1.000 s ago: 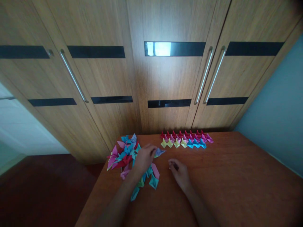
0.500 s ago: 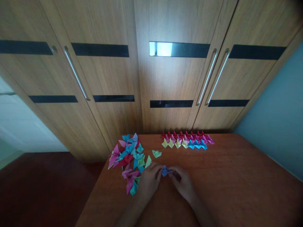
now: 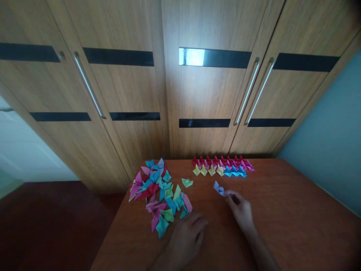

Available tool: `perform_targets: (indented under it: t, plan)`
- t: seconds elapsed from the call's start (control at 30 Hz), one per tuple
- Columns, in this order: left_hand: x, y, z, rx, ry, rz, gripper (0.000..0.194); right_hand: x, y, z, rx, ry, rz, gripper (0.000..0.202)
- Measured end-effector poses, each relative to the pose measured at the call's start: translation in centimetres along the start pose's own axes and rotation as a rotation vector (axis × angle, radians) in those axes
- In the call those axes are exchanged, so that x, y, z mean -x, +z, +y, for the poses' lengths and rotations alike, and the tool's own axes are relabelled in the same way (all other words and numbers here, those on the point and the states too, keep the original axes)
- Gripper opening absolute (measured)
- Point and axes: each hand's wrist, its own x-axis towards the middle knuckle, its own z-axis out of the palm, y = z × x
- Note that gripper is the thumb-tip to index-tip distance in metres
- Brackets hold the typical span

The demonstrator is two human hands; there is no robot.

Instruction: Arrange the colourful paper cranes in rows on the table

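Observation:
A lavender-blue origami crane is pinched between the thumb and fingers of my right hand. It is held by one pointed end, just above the table, with the rest extending to the left. My left hand holds nothing; its fingers are loosely bent, with thumb and fingertips apart. Beside it, on the left, lies a loose pile of folded paper cranes in pink, red, blue and green. One pale green crane lies apart from the pile, between it and the rows at the back.
Along the back of the brown table stand rows of folded cranes: red ones, pink ones, yellow ones and blue ones. A wooden wardrobe rises behind the table, and a blue wall borders the right.
My left hand has let go of the lavender-blue crane and moved down toward me. My right hand has carried the crane to the right and slightly away from me.

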Motion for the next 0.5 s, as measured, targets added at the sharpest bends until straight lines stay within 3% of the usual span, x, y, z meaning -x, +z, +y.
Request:
perform_targets:
  t: [0.1,0.27,0.5]
  plan:
    - [0.4,0.9,0.5,0.017,0.036,-0.122,0.033,-1.4,-3.5,2.1,0.115,0.027,0.077,0.044]
    - [0.9,2.0,0.4,0.034,0.039,-0.176,0.029,-4.1,-9.1,5.0,0.387,0.178,0.251,0.047]
    - [1.3,2.9,0.4,0.026,0.034,-0.237,0.026,-6.8,-12.8,8.1,0.651,0.243,0.333,0.047]
